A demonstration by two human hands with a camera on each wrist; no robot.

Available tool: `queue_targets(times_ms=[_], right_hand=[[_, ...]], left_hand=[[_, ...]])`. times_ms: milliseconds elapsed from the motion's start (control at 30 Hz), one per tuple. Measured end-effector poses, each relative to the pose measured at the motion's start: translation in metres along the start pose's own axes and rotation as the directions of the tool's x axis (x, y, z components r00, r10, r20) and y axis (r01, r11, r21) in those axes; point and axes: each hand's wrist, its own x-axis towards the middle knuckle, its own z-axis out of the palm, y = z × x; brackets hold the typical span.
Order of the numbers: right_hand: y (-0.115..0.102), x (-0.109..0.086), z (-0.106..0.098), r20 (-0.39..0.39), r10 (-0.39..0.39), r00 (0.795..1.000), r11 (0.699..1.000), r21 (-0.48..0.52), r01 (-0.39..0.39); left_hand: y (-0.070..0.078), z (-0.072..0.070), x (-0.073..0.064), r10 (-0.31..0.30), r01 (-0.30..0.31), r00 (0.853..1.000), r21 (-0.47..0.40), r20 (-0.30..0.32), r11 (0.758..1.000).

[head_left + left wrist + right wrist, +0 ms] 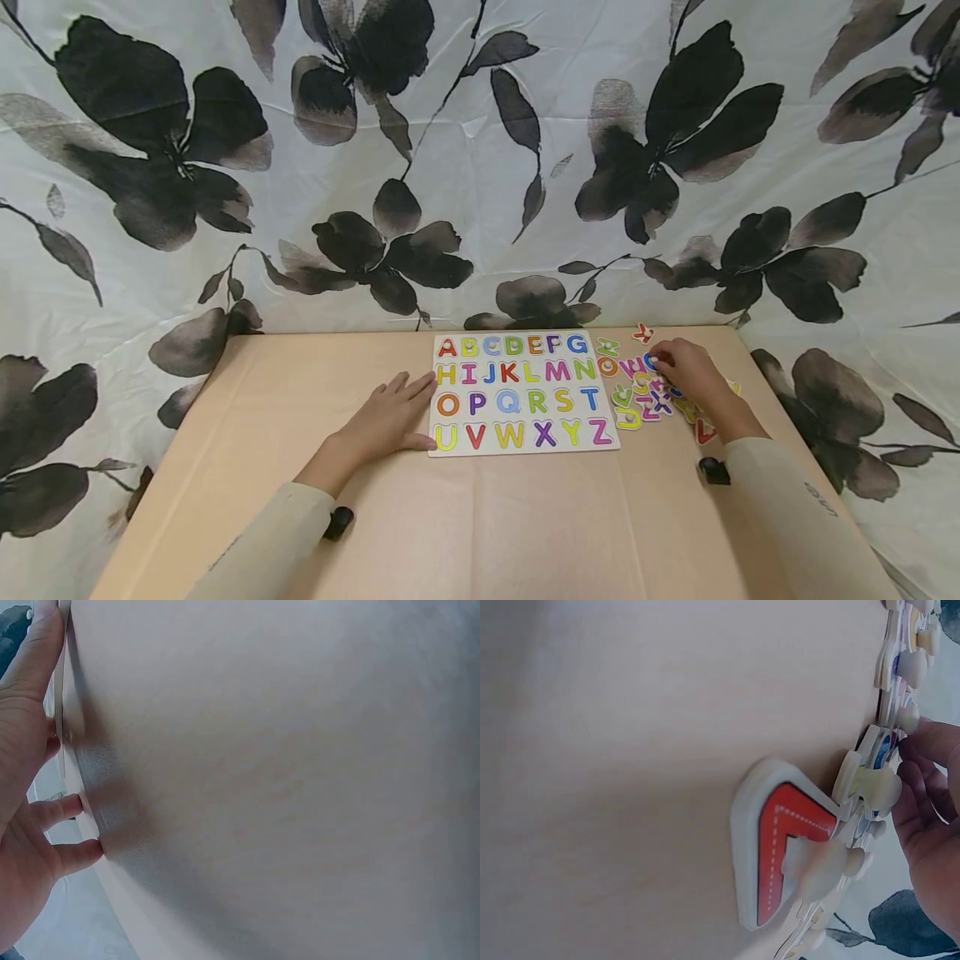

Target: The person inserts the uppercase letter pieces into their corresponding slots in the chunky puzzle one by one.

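Observation:
A white alphabet puzzle board [525, 456] lies near the table's far edge, its coloured letters from A to Z in four rows. My left hand [382, 421] rests at the board's left edge, fingers spread and fairly straight. In the left wrist view, the left hand's fingertips [91, 853] touch down along that edge. Right of the board, my right hand [690, 371] pinches a blue letter piece [652, 361] over a pile of loose letter pieces [643, 387]. The right wrist view shows a red letter piece [769, 855] with a pale knob, close to the right hand [934, 787].
The beige table [510, 525] reaches from the board toward me. A white cloth with dark flowers [480, 167] hangs behind it. Loose pieces, including a red one [642, 333] at the far edge, lie between the board and my right forearm.

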Motion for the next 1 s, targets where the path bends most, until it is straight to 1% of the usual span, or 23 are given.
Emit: queue_targets(times_ms=[100, 333, 433, 567, 867, 1000], right_hand=[[-0.001, -0.001, -0.001, -0.008, 0.009, 1.0, 1.0, 0.003, -0.009], [-0.008, -0.002, -0.004, -0.049, 0.015, 0.999, 1.0, 0.023, -0.014], [-0.015, -0.001, -0.004, -0.075, 0.006, 0.997, 0.999, 0.036, -0.003], [-0.029, 0.002, -0.003, -0.092, -0.011, 0.996, 0.998, 0.054, 0.016], [-0.062, 0.016, 0.006, -0.061, -0.054, 0.997, 0.996, 0.074, 0.058], [-0.074, 0.02, 0.008, -0.038, -0.054, 0.998, 0.994, 0.093, 0.057]], left_hand=[[0.001, 0.0, -0.001, 0.01, -0.01, 1.0, -0.006, -0.01, 1.0], [-0.001, 0.002, -0.002, 0.004, -0.004, 1.0, 0.006, -0.004, 1.0], [-0.001, 0.002, -0.003, 0.004, -0.004, 1.0, 0.004, -0.002, 1.0], [-0.002, 0.003, -0.004, 0.003, -0.003, 1.0, -0.002, 0.002, 1.0], [-0.003, 0.003, -0.007, 0.008, -0.008, 1.0, -0.01, 0.015, 1.0], [-0.003, 0.002, -0.008, 0.011, -0.011, 1.0, -0.014, 0.017, 1.0]])
